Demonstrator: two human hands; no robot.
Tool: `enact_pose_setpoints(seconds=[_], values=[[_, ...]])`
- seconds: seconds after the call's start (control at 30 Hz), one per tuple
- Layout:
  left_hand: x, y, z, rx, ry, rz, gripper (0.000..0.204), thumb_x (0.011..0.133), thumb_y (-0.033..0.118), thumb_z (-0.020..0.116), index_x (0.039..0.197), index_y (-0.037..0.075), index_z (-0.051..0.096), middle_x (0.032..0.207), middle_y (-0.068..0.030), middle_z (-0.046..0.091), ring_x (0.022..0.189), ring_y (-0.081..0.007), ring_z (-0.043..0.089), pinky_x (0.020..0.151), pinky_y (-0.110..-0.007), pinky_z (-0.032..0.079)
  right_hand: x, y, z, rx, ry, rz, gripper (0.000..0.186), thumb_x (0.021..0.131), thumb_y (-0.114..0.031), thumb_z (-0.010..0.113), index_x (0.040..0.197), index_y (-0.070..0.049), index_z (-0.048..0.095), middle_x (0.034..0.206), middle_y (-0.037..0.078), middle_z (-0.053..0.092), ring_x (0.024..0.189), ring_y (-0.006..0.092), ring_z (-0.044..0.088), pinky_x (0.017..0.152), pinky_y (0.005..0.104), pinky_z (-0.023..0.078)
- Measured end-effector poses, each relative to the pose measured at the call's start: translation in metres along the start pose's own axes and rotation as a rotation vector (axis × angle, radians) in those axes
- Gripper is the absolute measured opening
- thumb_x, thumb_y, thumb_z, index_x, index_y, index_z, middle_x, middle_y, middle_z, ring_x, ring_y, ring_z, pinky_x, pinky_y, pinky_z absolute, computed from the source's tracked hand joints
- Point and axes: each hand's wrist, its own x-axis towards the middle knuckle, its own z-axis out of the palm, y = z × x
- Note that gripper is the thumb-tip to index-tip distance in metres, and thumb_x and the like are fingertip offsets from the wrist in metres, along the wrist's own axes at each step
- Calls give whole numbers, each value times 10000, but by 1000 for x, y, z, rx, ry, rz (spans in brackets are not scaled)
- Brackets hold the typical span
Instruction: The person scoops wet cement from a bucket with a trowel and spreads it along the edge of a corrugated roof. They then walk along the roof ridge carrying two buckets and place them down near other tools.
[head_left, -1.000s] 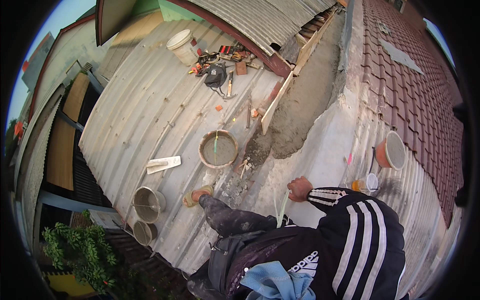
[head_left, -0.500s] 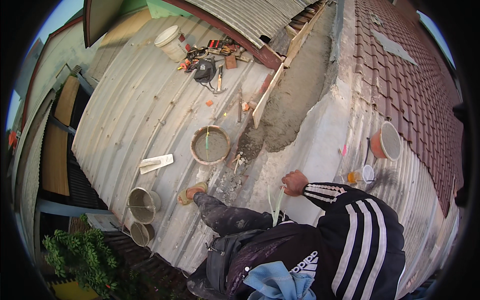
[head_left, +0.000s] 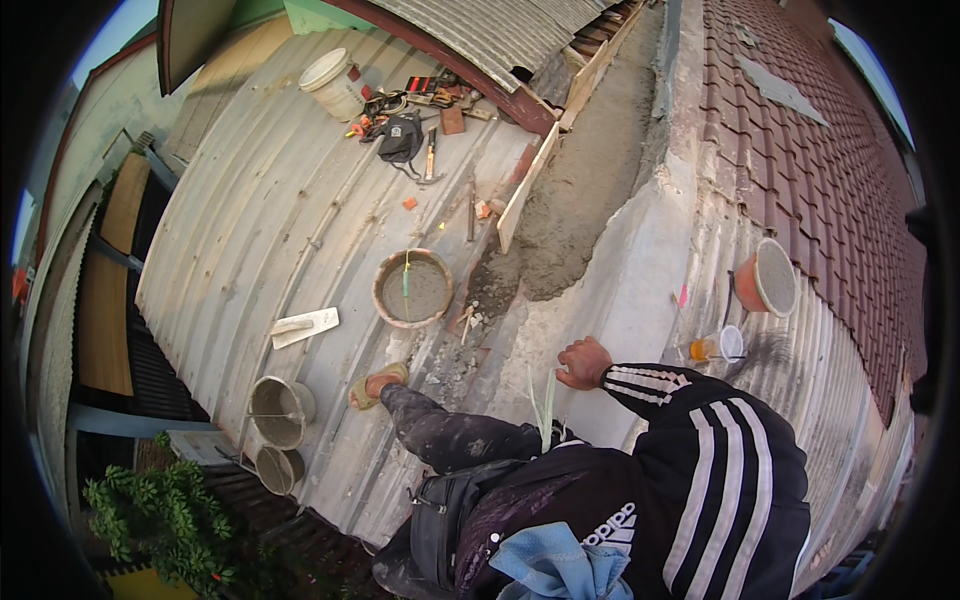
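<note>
My right hand (head_left: 583,363) hovers over the pale cement-smeared surface, its fingers curled in and nothing visible in them. Just left of its fingertips, thin pale-green strips (head_left: 543,405) stick up beside my thigh, apart from the hand. My left hand is out of the picture. Ahead of my sandalled foot (head_left: 378,386) sits a round tub of wet mortar (head_left: 413,317) with a green-and-yellow cord across it. A plastering trowel (head_left: 304,328) lies flat to the left of the tub.
Fresh mortar (head_left: 572,215) fills a channel edged by a wooden board (head_left: 527,195). Two buckets (head_left: 282,412) stand at lower left. A hammer (head_left: 431,158), a black bag (head_left: 401,138) and a white bucket (head_left: 333,85) sit farther off. An orange bucket (head_left: 767,278) and a plastic cup (head_left: 719,345) are right.
My right hand has come away from the pale-green strips, which now stand a little to its left. The whole view has shifted slightly.
</note>
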Motion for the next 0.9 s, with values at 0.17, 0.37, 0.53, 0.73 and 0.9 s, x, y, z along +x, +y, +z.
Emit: enact_pose_setpoints(seconds=[0.17, 0.37, 0.53, 0.73, 0.9], values=[[2, -2, 1, -4, 1, -5, 564, 845, 642, 726, 1214, 221, 797, 1348, -60, 677, 1295, -316, 589, 1067, -501, 484, 1, -2, -3, 1, -12, 6, 410, 927, -446, 601, 970, -74, 770, 970, 138, 763, 1031, 324, 704, 935, 488, 480], [4, -9, 4, -17, 3, -24, 569, 848, 647, 723, 1218, 221, 797, 1352, -62, 677, 1298, -317, 590, 1069, -500, 485, 2, -2, -2, -3, -21, 11, 418, 930, -451, 599, 960, -72, 771, 970, 140, 765, 1030, 323, 705, 932, 485, 482], [6, -44, 7, -33, 12, -73, 574, 850, 652, 721, 1221, 221, 796, 1355, -64, 678, 1300, -318, 591, 1071, -500, 486, 3, 1, 4, -13, 26, 9, 414, 940, -452, 604, 966, -76, 775, 969, 131, 767, 1025, 320, 706, 937, 481, 478], [-16, -175, 17, -73, -10, -397, 580, 852, 657, 718, 1226, 220, 795, 1358, -66, 678, 1302, -319, 592, 1073, -500, 487, 11, 1, 16, -11, 8, -10, 304, 944, -389, 680, 997, -108, 783, 985, 124, 766, 1017, 310, 704, 937, 466, 477], [-54, -263, 26, -93, -66, -693, 585, 854, 661, 715, 1229, 220, 795, 1361, -68, 679, 1304, -320, 593, 1074, -499, 487, 27, 28, 46, 20, -41, -57, 274, 923, -349, 735, 996, -86, 757, 1000, 139, 759, 1022, 351, 705, 908, 479, 517]])
